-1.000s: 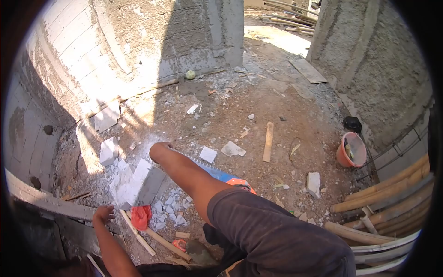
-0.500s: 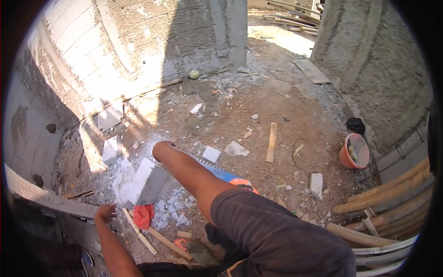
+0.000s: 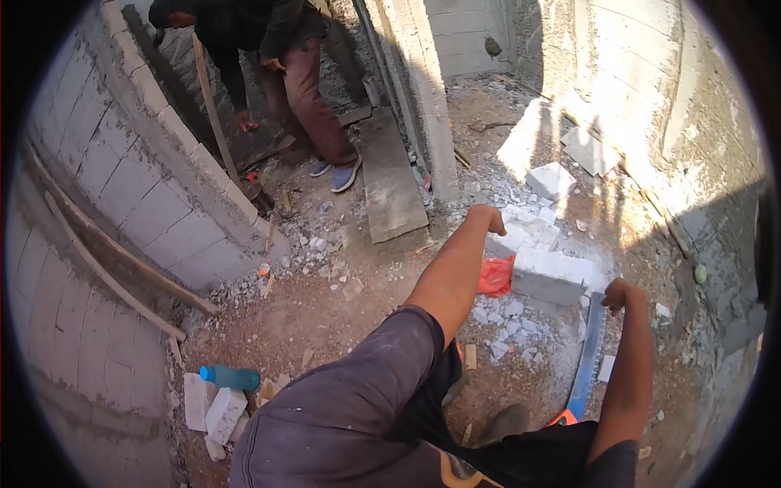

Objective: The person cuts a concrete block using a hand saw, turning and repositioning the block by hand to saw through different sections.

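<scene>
The handsaw lies beside the right hand, the concrete block near the left hand (whether fingers pinch, I can't tell).

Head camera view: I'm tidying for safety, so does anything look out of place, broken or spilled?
Yes. Broken white chips litter the ground beside the pale block. Also, a blue bottle lies on its side on white blocks, an odd perch for it; no spill shows.

Beside the white block is a red bag; near the block, a silver-and-blue saw, orange-handled; well apart, a teal bottle.
</scene>
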The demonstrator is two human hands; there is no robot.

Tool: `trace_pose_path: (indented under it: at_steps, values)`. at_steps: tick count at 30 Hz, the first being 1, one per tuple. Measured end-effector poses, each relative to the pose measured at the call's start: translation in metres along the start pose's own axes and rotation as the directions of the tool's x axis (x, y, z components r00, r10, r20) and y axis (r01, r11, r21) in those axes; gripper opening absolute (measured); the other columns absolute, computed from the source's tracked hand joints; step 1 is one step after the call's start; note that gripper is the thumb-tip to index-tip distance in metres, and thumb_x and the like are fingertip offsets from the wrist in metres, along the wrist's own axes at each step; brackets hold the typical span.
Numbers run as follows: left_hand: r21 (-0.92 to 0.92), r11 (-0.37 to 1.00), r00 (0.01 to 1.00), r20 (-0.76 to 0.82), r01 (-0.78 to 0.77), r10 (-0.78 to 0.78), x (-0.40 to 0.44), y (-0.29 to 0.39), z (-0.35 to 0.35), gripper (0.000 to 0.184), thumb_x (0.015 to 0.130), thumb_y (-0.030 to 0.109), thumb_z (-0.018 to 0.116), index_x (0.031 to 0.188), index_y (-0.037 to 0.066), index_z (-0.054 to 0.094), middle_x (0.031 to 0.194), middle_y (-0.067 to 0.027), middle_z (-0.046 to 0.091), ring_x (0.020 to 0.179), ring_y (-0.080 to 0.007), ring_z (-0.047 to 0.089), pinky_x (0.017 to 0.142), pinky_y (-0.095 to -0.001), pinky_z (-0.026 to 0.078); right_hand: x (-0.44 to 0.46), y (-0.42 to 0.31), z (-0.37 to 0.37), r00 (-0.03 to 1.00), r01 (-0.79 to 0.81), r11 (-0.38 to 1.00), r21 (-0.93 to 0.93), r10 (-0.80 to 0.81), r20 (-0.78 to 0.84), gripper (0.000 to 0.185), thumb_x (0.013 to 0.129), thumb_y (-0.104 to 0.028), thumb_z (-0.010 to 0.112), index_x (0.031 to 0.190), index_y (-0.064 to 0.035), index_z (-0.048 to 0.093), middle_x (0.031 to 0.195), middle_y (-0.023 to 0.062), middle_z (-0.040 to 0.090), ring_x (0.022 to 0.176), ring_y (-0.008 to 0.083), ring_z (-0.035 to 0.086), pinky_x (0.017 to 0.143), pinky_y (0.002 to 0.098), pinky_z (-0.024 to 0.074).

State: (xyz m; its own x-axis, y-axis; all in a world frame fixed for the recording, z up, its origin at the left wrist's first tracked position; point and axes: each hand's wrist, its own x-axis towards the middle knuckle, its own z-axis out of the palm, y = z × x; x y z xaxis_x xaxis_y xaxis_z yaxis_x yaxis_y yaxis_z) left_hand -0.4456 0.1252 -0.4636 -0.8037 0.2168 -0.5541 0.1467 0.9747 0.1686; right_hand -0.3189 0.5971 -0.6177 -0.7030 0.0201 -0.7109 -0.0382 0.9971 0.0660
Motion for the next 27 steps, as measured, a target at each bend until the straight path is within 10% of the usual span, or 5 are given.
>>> trace_pose_path:
  at_steps: [7, 16, 20, 23, 27]
  values:
    - [0.065, 0.997, 0.999, -0.006, -0.036, 0.036, 0.005, 0.001, 0.003, 0.06, 0.084, 0.054, 0.072, 0.128, 0.014, 0.07, 0.138, -0.0106, 0.063, 0.126, -0.0285, 0.062, 0.105, -0.0396, 0.049, -0.042, -0.023, -0.018, 0.998, -0.001, 0.996, 0.087, 0.006, -0.06, 0.032, 0.085, -0.033, 0.074, 0.1, -0.0053, 0.075, 0.097, 0.009, 0.077, 0.083, 0.0253, 0.075, 0.077, 0.0402, 0.0587]
    - [0.047, 0.999, 0.999, 0.039, -0.016, 0.014, 0.025, -0.002, 0.009, 0.061, 0.085, 0.057, 0.071, 0.126, 0.012, 0.071, 0.131, -0.0094, 0.069, 0.119, -0.027, 0.066, 0.1, -0.0396, 0.051, -0.036, -0.017, -0.023, 0.976, 0.21, 0.946, -0.247, -0.218, -0.005, 0.042, 0.086, -0.026, 0.077, 0.12, -0.003, 0.067, 0.097, 0.0119, 0.077, 0.082, 0.0229, 0.076, 0.069, 0.041, 0.0603]
    - [0.068, 0.996, 0.998, 0.035, -0.057, 0.055, 0.028, -0.003, 0.011, 0.06, 0.084, 0.057, 0.071, 0.126, 0.013, 0.071, 0.129, -0.0087, 0.069, 0.118, -0.0257, 0.067, 0.1, -0.039, 0.051, -0.077, -0.049, -0.041, 0.996, -0.08, 0.956, 0.282, 0.085, -0.003, 0.053, 0.087, -0.017, 0.076, 0.134, 0.0009, 0.059, 0.096, 0.0167, 0.076, 0.083, 0.026, 0.077, 0.062, 0.0429, 0.0607]
    - [0.052, 0.998, 0.999, 0.034, -0.024, 0.022, 0.03, -0.002, 0.01, 0.06, 0.084, 0.056, 0.071, 0.126, 0.012, 0.071, 0.129, -0.0091, 0.069, 0.117, -0.0257, 0.067, 0.1, -0.0389, 0.052, -0.114, -0.079, -0.055, 0.986, -0.136, 0.917, 0.376, 0.164, -0.044, 0.028, 0.088, -0.018, 0.075, 0.104, 0.0044, 0.07, 0.09, 0.0148, 0.077, 0.073, 0.0234, 0.076, 0.067, 0.0391, 0.0595]
    - [0.049, 0.998, 0.999, 0.036, -0.033, 0.031, 0.036, -0.003, 0.012, 0.06, 0.084, 0.056, 0.072, 0.125, 0.012, 0.071, 0.129, -0.0099, 0.069, 0.117, -0.0261, 0.067, 0.1, -0.0392, 0.052, -0.106, -0.069, -0.05, 0.986, -0.148, 0.894, 0.423, 0.167, -0.007, 0.053, 0.087, -0.017, 0.076, 0.133, 0.0012, 0.059, 0.093, 0.0175, 0.076, 0.08, 0.0268, 0.077, 0.065, 0.0428, 0.06]
